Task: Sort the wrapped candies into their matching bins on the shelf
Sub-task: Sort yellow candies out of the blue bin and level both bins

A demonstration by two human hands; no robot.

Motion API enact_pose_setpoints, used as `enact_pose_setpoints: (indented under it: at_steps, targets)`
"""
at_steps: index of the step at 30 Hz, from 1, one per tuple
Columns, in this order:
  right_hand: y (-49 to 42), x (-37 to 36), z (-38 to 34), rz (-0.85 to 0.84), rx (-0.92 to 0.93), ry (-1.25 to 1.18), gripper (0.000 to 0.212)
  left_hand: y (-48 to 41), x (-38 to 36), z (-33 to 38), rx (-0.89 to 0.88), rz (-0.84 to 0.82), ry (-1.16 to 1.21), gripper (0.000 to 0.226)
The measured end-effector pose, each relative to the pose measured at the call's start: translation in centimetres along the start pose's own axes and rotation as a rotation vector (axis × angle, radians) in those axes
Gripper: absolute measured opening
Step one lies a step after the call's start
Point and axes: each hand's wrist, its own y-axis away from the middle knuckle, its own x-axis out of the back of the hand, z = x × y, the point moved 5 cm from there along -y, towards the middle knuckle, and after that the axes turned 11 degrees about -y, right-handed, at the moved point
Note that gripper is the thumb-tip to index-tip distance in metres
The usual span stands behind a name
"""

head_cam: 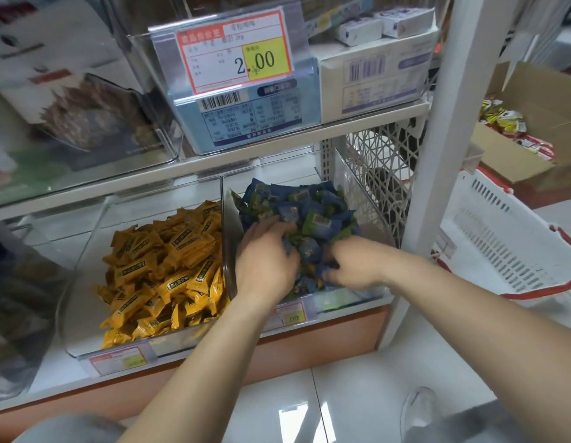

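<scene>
Single wide-angle view from a head-worn camera, facing forward and steeply down onto the lower shelf point(325, 338) at close range. Both forearms enter from the bottom edge; the left hand point(265, 263) and right hand point(352, 265) meet near centre over the blue candies point(304, 203). Floor tiles point(357, 398) fill the foreground, and the shelf post point(443, 129) leans toward the right margin.

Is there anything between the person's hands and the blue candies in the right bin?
Nothing visible is in the way. The left hand and the right hand both touch the blue candies from above, inside the open-topped clear bin.
</scene>
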Motion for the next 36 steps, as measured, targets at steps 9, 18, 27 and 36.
enact_pose_setpoints:
  at_steps: [9,18,27,36]
  targets:
    - [2.9,-0.5,-0.1,-0.129,-0.01,-0.085,0.048,-2.9,-3.3,1.5,-0.342,-0.549,-0.278,0.035]
    - [1.9,1.6,-0.6,0.27,0.124,-0.095,0.022,-1.7,-1.6,-0.7,-0.429,-0.506,-0.533,0.034]
    - [-1.1,0.4,0.9,0.127,-0.112,0.007,0.019,-2.1,-5.0,0.6,-0.166,-0.552,-0.181,0.039]
    - [-1.1,-0.4,2.3,0.056,-0.262,-0.283,0.023,-2.2,-7.0,1.1,-0.062,-0.656,-0.035,0.043]
